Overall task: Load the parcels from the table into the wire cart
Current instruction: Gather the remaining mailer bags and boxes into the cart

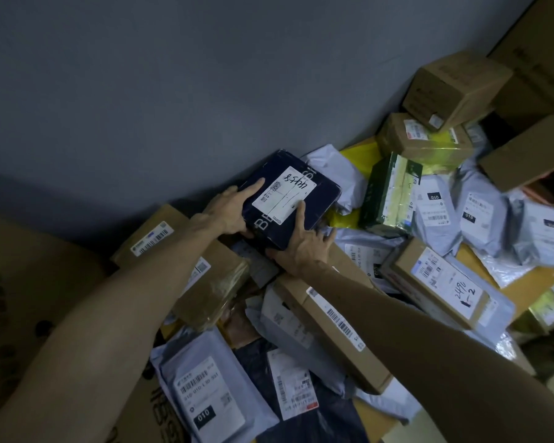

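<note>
A dark navy box (320, 199) with a white handwritten label sits tilted on top of the parcel heap, near the grey wall. My left hand (227, 209) grips its left edge, index finger stretched across the top. My right hand (304, 244) holds its near right corner, thumb on the label and fingers underneath. Around it lie brown cartons, such as a long flat one (336, 327) under my right forearm, and grey mailer bags (205, 388). No wire cart is in view.
A green box (387, 196) stands on edge to the right, with stacked brown cartons (454, 87) behind it. A labelled carton (442, 282) lies at the right. A large brown carton (29, 282) fills the left side. The yellow table top (362, 155) shows between parcels.
</note>
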